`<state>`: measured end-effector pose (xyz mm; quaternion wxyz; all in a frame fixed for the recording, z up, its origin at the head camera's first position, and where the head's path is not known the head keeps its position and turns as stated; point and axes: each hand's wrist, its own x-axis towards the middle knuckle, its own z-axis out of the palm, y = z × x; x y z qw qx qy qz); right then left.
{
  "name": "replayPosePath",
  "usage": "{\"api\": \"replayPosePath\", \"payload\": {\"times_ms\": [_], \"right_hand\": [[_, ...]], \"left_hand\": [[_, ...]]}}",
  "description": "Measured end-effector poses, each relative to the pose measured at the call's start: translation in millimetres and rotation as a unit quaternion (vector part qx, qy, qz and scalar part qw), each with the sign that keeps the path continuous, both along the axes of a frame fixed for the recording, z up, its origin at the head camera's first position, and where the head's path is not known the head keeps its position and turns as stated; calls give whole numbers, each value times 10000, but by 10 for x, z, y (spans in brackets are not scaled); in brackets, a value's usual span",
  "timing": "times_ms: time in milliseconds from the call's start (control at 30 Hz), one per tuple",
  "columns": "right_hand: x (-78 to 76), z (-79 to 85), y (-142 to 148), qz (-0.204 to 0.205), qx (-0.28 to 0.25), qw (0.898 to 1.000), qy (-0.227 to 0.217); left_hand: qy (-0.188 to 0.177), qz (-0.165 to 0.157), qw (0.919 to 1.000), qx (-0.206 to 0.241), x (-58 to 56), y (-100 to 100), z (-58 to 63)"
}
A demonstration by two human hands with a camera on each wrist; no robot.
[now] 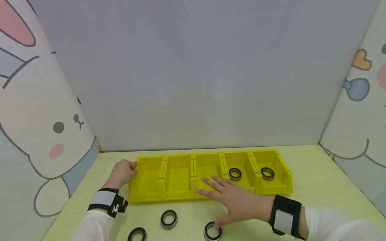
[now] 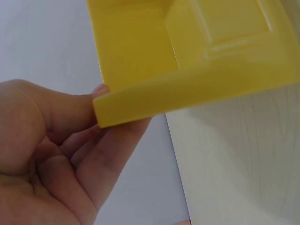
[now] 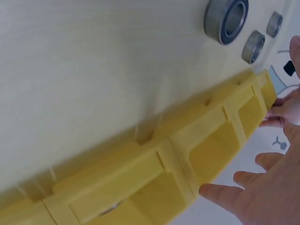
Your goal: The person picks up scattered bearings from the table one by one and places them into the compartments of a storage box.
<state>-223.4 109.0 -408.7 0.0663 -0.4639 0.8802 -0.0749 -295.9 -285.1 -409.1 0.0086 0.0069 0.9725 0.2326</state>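
Note:
A row of joined yellow bins point(image 1: 178, 174) stands across the table, with a ball bearing point(image 1: 235, 179) in the fourth compartment from the left and another bearing point(image 1: 267, 178) in the rightmost. My left hand point(image 1: 120, 174) pinches the rim at the row's left end, thumb on one side and fingers on the other point(image 2: 126, 105). My right hand point(image 1: 241, 202) is spread in front of the middle bins, holding nothing. Its thumb overlaps a bearing point(image 1: 206, 231) in the head view, but the right wrist view shows that bearing point(image 3: 213, 23) apart from the hand point(image 3: 267, 187).
Two more bearings lie on the pale table point(image 1: 187, 214) before the bins: one bearing point(image 1: 169, 227) left of centre, another bearing point(image 1: 137, 229) cut by the bottom edge. A grey panel point(image 1: 205, 83) rises behind; side panels point(image 1: 39, 134) with cartoon prints flank the table.

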Motion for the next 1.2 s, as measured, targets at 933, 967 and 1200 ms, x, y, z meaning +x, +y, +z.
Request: {"api": "replayPosePath", "payload": {"times_ms": [933,967,1200], "right_hand": [[264,-411,-111,710,133,9966,-401],[272,-403,-121,741,116,9966,-341],[287,-393,-247,1016,260,9945,-8]], "left_hand": [[-36,103,9999,-46,12,22,31],[-30,95,9999,-58,12,20,32],[-11,81,9999,-91,11,20,20]]}}
